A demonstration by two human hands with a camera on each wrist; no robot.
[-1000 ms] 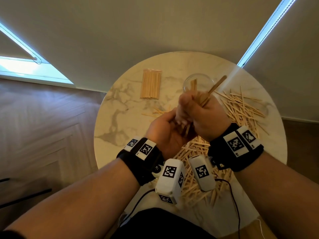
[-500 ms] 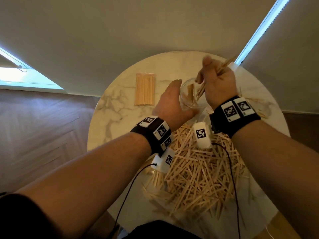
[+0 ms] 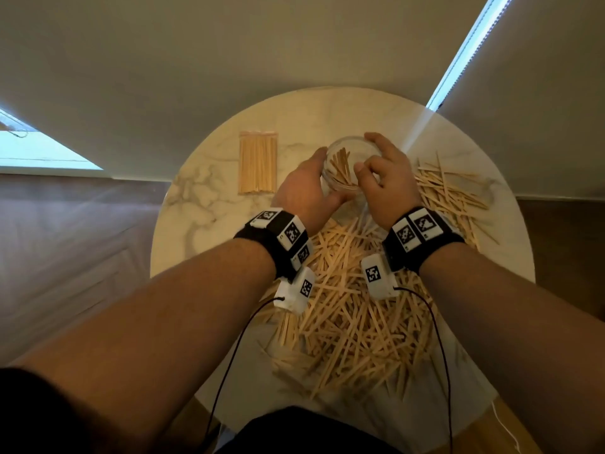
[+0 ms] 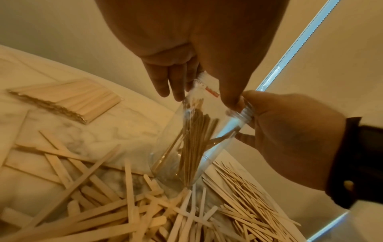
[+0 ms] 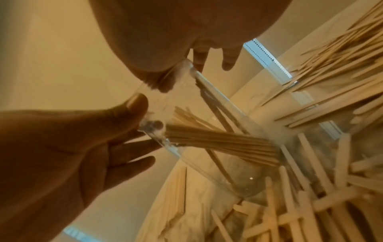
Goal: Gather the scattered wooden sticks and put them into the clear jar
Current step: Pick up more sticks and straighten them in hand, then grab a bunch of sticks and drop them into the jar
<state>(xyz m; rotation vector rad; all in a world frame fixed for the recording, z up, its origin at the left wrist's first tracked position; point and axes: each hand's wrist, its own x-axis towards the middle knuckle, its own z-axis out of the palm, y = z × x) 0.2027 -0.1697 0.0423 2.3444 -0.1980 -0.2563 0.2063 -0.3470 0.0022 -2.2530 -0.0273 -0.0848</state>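
I've got the clear jar (image 3: 350, 165) standing on the round marble table (image 3: 209, 211), towards its far side, mouth up. Inside it a bunch of thin wooden sticks (image 4: 194, 135) leans against the wall, ends down at the base. My left hand (image 3: 304, 188) is cupped round the jar's left side, thumb on the rim and fingers spread along the glass. My right hand (image 3: 386, 178) sits at the jar's right, thumb and fingertips curled on the rim, nothing else in it. The scattered sticks (image 3: 353, 309) lie in a loose heap just on my side of the jar, some touching its base, and a thinner spread (image 3: 448, 188) fans out to the jar's right. Left of the jar, apart from it, a neat bundle (image 3: 258, 165) of sticks lies flat.
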